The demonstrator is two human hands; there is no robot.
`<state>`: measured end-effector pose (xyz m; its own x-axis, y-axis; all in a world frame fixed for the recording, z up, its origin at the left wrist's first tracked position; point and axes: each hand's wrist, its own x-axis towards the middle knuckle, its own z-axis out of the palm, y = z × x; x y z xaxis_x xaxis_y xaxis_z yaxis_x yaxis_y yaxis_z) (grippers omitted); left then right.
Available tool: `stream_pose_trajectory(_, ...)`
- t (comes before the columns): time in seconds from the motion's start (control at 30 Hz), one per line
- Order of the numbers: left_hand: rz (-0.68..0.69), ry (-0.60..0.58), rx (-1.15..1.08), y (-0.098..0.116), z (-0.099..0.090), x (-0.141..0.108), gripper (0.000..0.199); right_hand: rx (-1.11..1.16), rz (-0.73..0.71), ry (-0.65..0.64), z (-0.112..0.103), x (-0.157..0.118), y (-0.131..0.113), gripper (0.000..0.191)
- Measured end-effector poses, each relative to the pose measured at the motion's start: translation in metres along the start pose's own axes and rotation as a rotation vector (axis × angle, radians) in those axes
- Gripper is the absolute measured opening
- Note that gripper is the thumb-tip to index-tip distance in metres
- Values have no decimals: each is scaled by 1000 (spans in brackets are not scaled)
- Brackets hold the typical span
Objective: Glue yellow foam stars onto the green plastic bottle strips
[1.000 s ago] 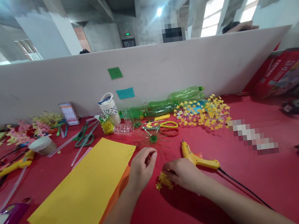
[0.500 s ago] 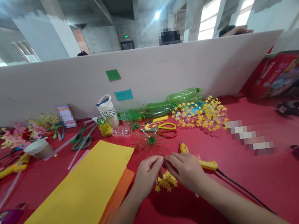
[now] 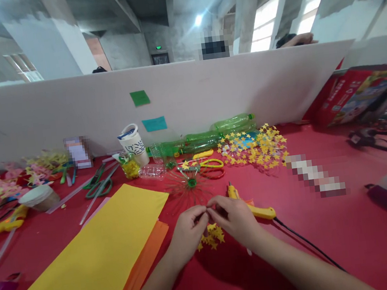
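My left hand [image 3: 189,232] and my right hand [image 3: 236,219] meet fingertip to fingertip over the red table. Both are closed in a pinch; whatever lies between the fingers is too small or hidden to make out. Just below them is a small pile of yellow paper stars [image 3: 212,237], partly covered by my fingers. Beyond my hands a green bottle top [image 3: 191,183], its plastic cut into thin splayed strips, lies on the table. Beside my right hand rests a yellow glue gun [image 3: 261,212] with a black cord.
Yellow sheets [image 3: 97,255] lie over orange ones at left. Scissors with yellow and red handles [image 3: 212,168], green bottles [image 3: 203,141], and a star cluster [image 3: 264,150] sit toward the back. A white cup [image 3: 135,147] stands near the partition [image 3: 208,91].
The view has shifted slightly, so the table things appear a little further left. My hands stay together, with the right fingers now more arched and the fingertips still touching.
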<state>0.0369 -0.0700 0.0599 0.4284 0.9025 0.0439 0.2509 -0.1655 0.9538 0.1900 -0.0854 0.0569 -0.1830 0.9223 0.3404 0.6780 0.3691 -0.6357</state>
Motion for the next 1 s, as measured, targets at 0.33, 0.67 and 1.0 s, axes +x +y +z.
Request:
stream_pose_trajectory(0.33, 2, -3, -19, -2, -1, 0, 19, 149, 91, -7, 1, 0, -6, 13)
stream_pose_trajectory(0.67, -33, 238, -90, -7, -18, 6, 20, -641, 175, -266, -64, 9, 42, 17)
stream_pose_trajectory(1.0, -39, 310, -128, -16, -25, 13, 21, -708, 181, -407, -60, -4, 47, 21)
